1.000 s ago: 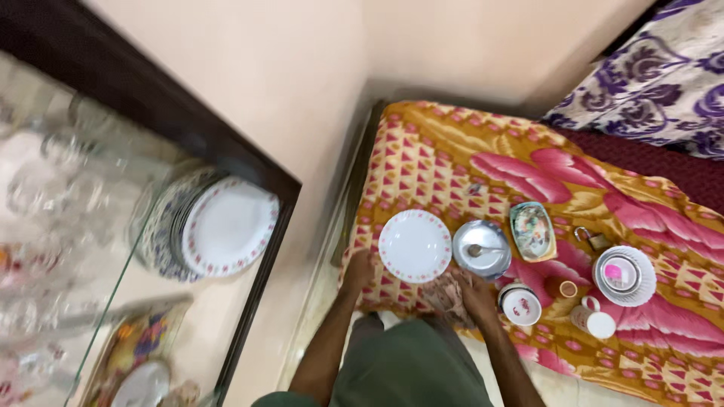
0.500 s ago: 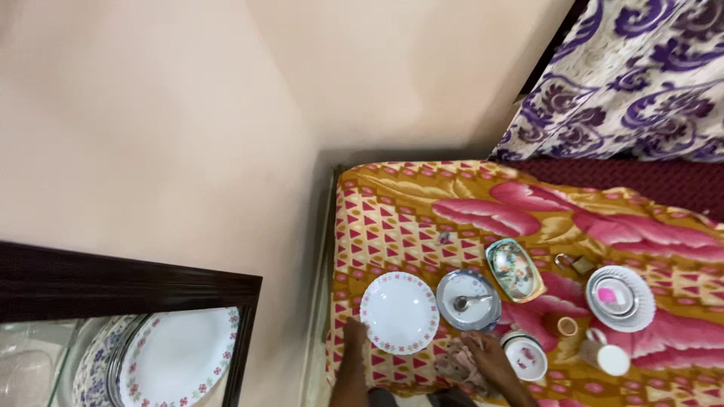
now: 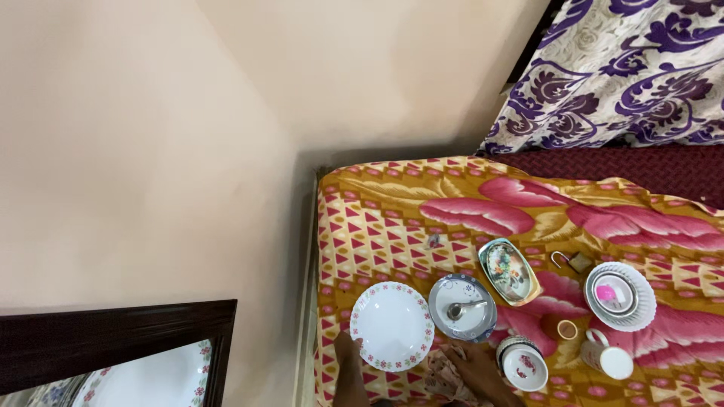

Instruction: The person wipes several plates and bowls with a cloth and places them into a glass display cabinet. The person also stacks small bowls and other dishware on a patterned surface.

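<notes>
Spoon (image 3: 466, 307) in grey bowl (image 3: 462, 317), white plate (image 3: 391, 325) bare, pink item in scalloped bowl (image 3: 620, 296)

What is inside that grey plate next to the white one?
A metal spoon lies in the grey plate, bowl near the middle. Whatever sits under the spoon's bowl is covered.

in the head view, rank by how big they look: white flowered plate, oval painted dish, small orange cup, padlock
1. white flowered plate
2. oval painted dish
3. padlock and small orange cup: both tiny and look alike in size, so unranked.
</notes>
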